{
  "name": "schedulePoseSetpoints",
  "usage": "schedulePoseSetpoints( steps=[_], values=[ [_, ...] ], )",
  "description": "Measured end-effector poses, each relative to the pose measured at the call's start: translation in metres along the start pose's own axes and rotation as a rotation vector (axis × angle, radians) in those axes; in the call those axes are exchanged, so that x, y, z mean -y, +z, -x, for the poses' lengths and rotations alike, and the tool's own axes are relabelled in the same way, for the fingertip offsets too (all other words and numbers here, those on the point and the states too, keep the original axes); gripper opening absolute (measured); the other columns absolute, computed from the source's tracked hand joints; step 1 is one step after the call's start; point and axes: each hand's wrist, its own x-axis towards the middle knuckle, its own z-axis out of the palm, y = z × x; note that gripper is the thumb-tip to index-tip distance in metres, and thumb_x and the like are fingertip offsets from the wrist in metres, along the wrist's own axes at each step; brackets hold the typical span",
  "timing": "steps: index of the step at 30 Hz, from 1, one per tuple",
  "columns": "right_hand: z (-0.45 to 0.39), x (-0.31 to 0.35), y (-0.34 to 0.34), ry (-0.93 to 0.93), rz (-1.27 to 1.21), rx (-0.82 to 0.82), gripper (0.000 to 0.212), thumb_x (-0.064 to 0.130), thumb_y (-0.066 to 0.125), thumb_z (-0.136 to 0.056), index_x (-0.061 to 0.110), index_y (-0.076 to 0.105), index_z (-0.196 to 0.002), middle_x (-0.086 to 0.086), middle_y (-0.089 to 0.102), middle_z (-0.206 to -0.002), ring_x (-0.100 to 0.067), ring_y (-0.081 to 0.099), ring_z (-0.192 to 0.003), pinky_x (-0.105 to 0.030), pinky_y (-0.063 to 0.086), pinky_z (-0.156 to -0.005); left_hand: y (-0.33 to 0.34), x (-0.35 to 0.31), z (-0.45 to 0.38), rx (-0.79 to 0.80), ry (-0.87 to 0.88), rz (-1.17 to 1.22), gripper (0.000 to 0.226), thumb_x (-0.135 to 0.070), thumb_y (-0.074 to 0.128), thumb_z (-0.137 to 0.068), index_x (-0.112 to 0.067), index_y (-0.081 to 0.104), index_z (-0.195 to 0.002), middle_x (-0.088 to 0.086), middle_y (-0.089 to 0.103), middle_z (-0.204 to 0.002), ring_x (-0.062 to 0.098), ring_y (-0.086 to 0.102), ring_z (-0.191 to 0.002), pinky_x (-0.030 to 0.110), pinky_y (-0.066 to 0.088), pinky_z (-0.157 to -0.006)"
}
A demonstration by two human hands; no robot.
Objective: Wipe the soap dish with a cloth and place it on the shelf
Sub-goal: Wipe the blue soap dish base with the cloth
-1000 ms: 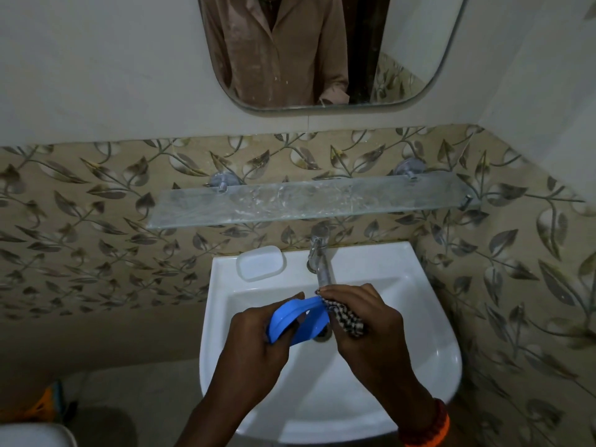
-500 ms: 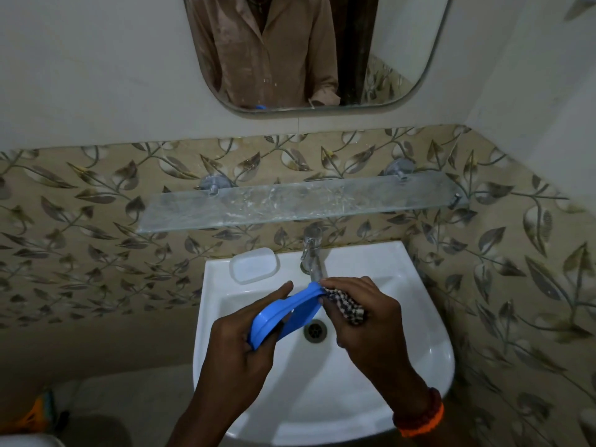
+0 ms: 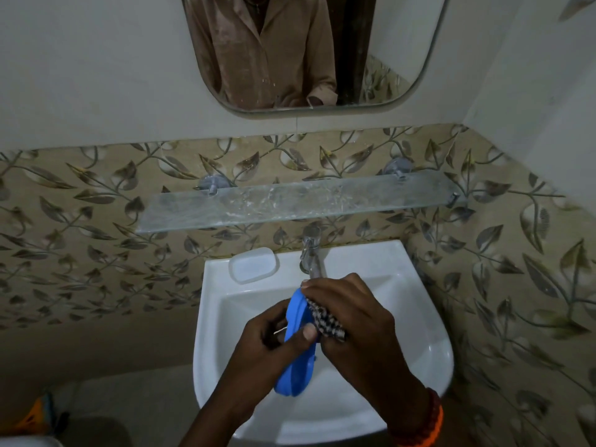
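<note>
A blue oval soap dish (image 3: pixel 295 372) stands on edge over the white sink (image 3: pixel 429 353), gripped at its middle by my left hand (image 3: pixel 267 343). My right hand (image 3: pixel 358 321) presses a bunched black-and-white checked cloth (image 3: pixel 327 322) against the dish's right face near its top end. Above the sink, a frosted glass shelf (image 3: pixel 300 206) is fixed to the leaf-patterned tiles and has nothing on it.
A white translucent soap-dish lid (image 3: pixel 253 264) lies on the sink's back left rim. A chrome tap (image 3: pixel 311 253) stands behind my hands. A mirror (image 3: pixel 309 50) hangs above the shelf. The tiled side wall is close on the right.
The soap dish has turned from lying slanted across my hands to standing nearly lengthwise on edge. My left hand has shifted its grip, and the cloth has stayed pressed on the dish.
</note>
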Motion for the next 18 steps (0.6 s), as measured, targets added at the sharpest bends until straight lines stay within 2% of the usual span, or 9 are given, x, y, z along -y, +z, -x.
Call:
schedulePoseSetpoints(
  steps=[2, 5, 7, 10, 12, 15, 18],
  values=[
    [0.001, 0.004, -0.001, -0.025, -0.054, 0.008, 0.047, -0.015, 0.061, -0.063, -0.003, 0.073, -0.108, -0.013, 0.074, -0.112, -0.021, 0.065, -0.1, -0.031, 0.059, -0.083, 0.003, 0.001, 0.0, 0.013, 0.03, 0.002, 0.063, -0.079, 0.08, -0.059, -0.035, 0.08, -0.105, -0.002, 0.082, -0.105, 0.018, 0.076, -0.1, 0.024, 0.059, -0.079],
    [0.001, 0.002, -0.004, -0.018, -0.111, 0.037, 0.048, -0.015, 0.07, -0.067, 0.002, 0.071, -0.112, -0.01, 0.074, -0.114, -0.018, 0.065, -0.104, -0.026, 0.058, -0.088, -0.003, 0.0, 0.003, 0.024, 0.074, 0.0, 0.06, -0.07, 0.087, -0.06, -0.037, 0.078, -0.109, -0.002, 0.081, -0.107, 0.019, 0.076, -0.101, 0.025, 0.059, -0.082],
    [0.001, -0.003, -0.004, 0.082, -0.155, 0.02, 0.044, -0.013, 0.077, -0.069, 0.002, 0.074, -0.111, -0.007, 0.076, -0.111, -0.016, 0.068, -0.101, -0.028, 0.059, -0.087, -0.009, -0.002, 0.004, 0.06, 0.095, -0.001, 0.063, -0.061, 0.091, -0.061, -0.037, 0.075, -0.117, 0.0, 0.08, -0.112, 0.023, 0.075, -0.106, 0.031, 0.06, -0.088],
    [0.004, -0.006, -0.002, 0.308, -0.256, -0.035, 0.031, -0.007, 0.076, -0.08, 0.005, 0.075, -0.108, -0.002, 0.077, -0.102, -0.007, 0.069, -0.082, -0.037, 0.062, -0.071, -0.013, -0.006, 0.003, 0.091, 0.13, -0.082, 0.068, -0.047, 0.096, -0.062, -0.034, 0.072, -0.124, 0.002, 0.078, -0.117, 0.026, 0.074, -0.107, 0.037, 0.061, -0.091],
    [0.006, -0.006, -0.001, 0.352, -0.285, -0.046, 0.032, -0.009, 0.076, -0.08, 0.005, 0.075, -0.108, -0.001, 0.076, -0.102, -0.008, 0.072, -0.084, -0.041, 0.063, -0.074, -0.015, -0.007, 0.001, 0.099, 0.137, -0.125, 0.067, -0.038, 0.096, -0.063, -0.034, 0.071, -0.125, 0.001, 0.077, -0.119, 0.025, 0.073, -0.109, 0.037, 0.061, -0.091],
    [0.005, 0.001, -0.006, 0.184, -0.207, -0.035, 0.04, -0.008, 0.078, -0.072, 0.003, 0.074, -0.11, -0.005, 0.075, -0.111, -0.016, 0.07, -0.102, -0.035, 0.06, -0.087, -0.017, -0.006, -0.002, 0.11, 0.13, -0.167, 0.067, -0.034, 0.096, -0.062, -0.033, 0.072, -0.125, 0.001, 0.077, -0.121, 0.026, 0.072, -0.112, 0.042, 0.06, -0.096],
    [0.006, 0.01, -0.013, -0.077, -0.14, 0.096, 0.057, -0.01, 0.075, -0.066, 0.009, 0.065, -0.12, 0.001, 0.065, -0.127, -0.018, 0.063, -0.108, -0.025, 0.054, -0.094, -0.019, -0.005, -0.005, 0.114, 0.113, -0.155, 0.067, -0.027, 0.097, -0.061, -0.029, 0.073, -0.123, 0.002, 0.078, -0.118, 0.026, 0.072, -0.111, 0.045, 0.059, -0.098]
  ],
)
